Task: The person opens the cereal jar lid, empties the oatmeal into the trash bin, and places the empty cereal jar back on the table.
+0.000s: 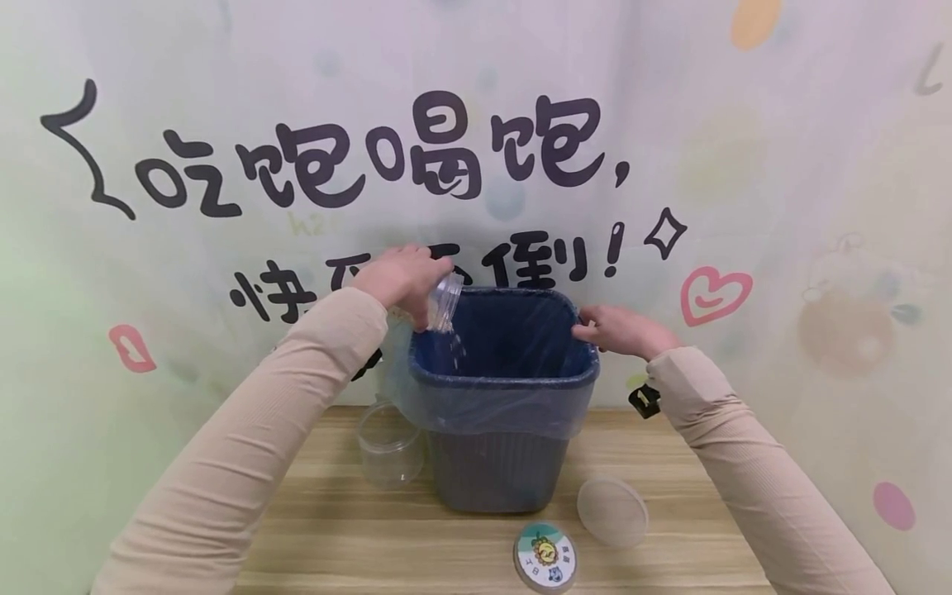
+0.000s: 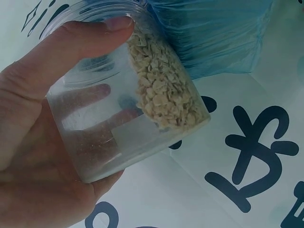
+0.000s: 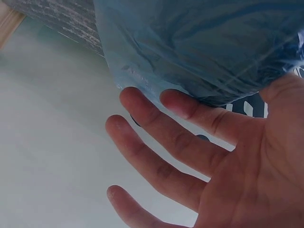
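Note:
In the left wrist view my left hand point(image 2: 61, 104) grips a clear plastic jar point(image 2: 90, 137) of oat flakes point(image 2: 161, 90). The jar is tipped mouth-down over the left rim of a blue trash can point(image 1: 498, 475), and flakes point(image 1: 456, 347) are dropping inside. A thin blue plastic bag point(image 1: 513, 409) lines the can and folds over its rim. At the right rim, my right hand point(image 1: 621, 329) holds the edge, with the thumb up at the rim and the index finger against the bag outside. The other fingers spread loosely below.
On the wooden table point(image 1: 335, 529), an uncovered clear jar point(image 1: 390, 450) stands left of the can. A translucent lid point(image 1: 613, 512) and a round lid with a cartoon label point(image 1: 545, 555) lie in front to the right. A printed wall point(image 1: 744, 165) rises close behind.

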`<action>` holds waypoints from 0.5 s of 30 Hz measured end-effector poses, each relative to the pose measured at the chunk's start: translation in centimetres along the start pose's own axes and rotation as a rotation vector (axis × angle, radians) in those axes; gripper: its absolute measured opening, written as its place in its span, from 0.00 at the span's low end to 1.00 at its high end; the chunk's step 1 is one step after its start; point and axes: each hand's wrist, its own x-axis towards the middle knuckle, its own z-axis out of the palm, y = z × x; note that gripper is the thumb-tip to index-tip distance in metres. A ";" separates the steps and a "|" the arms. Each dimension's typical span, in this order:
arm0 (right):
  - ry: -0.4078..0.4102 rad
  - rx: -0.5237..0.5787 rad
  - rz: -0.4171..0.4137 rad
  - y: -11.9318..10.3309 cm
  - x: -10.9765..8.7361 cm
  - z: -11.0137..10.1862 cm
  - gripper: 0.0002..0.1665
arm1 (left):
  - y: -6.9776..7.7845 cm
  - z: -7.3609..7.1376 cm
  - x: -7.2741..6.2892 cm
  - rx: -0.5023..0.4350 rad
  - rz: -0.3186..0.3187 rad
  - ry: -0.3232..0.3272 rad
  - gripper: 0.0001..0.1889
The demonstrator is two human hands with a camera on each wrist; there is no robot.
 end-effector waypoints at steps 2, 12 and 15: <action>0.000 0.001 0.000 0.0 0.0 0.0 0.13 | 0.0 0.0 0.0 -0.002 -0.004 -0.005 0.42; -0.003 0.015 0.005 0.1 0.0 0.1 0.13 | -0.1 -0.2 0.1 -0.025 -0.009 -0.030 0.40; -0.003 0.014 0.009 0.1 0.0 0.1 0.13 | 0.0 -0.3 0.1 -0.014 -0.006 -0.034 0.41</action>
